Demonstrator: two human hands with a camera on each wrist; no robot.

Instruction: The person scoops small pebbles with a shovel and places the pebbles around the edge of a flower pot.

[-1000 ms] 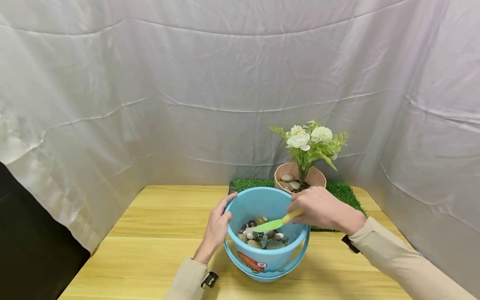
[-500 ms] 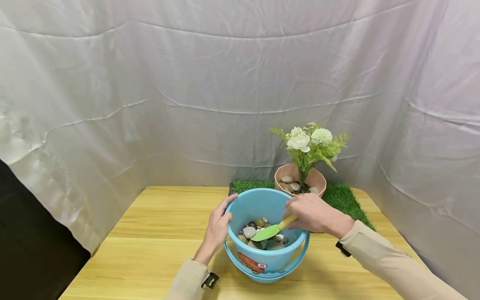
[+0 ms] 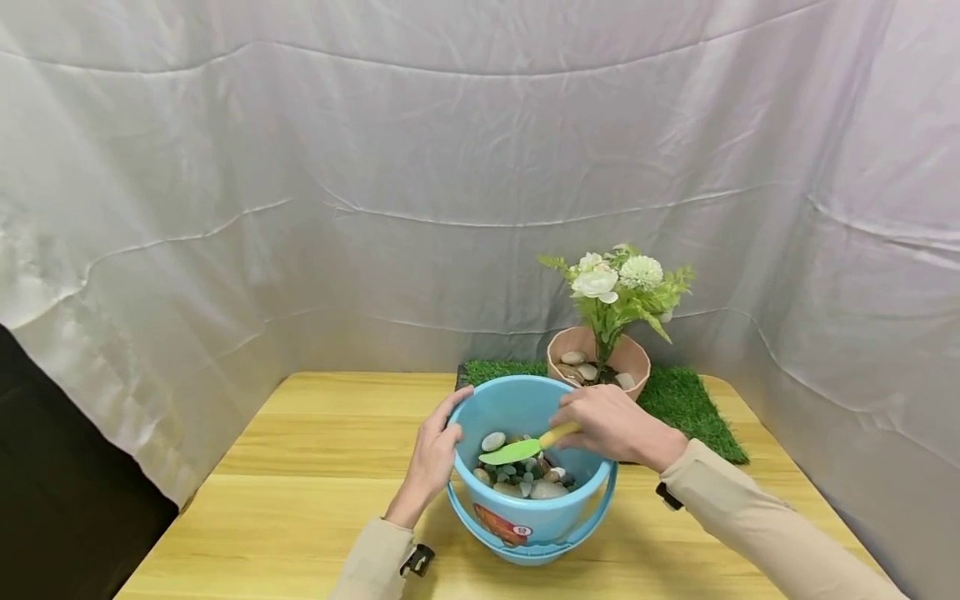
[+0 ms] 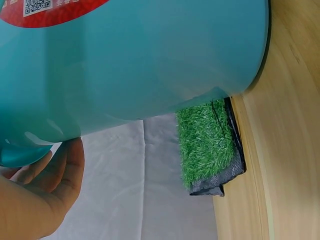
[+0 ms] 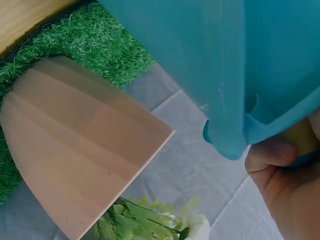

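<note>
A light-blue bucket (image 3: 525, 517) stands on the table with several pebbles (image 3: 549, 488) in its bottom. My left hand (image 3: 431, 454) grips its left rim, thumb toward the inside; in the left wrist view my fingers (image 4: 75, 160) curl at the rim against the bucket wall (image 4: 150, 60). Over the right rim, my right hand (image 3: 611, 423) holds a small trowel with a green blade (image 3: 513, 452) and yellow handle (image 3: 560, 433). The blade lies low over the pebbles, beside a pale oval stone (image 3: 493, 442). In the right wrist view, the bucket rim partly hides the handle (image 5: 300, 136).
Behind the bucket, a pink pot (image 3: 637, 367) with white artificial flowers (image 3: 597, 283) and stones stands on a green turf mat (image 3: 686, 412). The bucket's handle (image 3: 480, 533) hangs down in front. Grey cloth (image 3: 420, 167) encloses the wooden table (image 3: 315, 483).
My right hand and the trowel have moved left inside the bucket. The pale stone has shifted up and left, and other pebbles are rearranged. My left hand stays on the rim.
</note>
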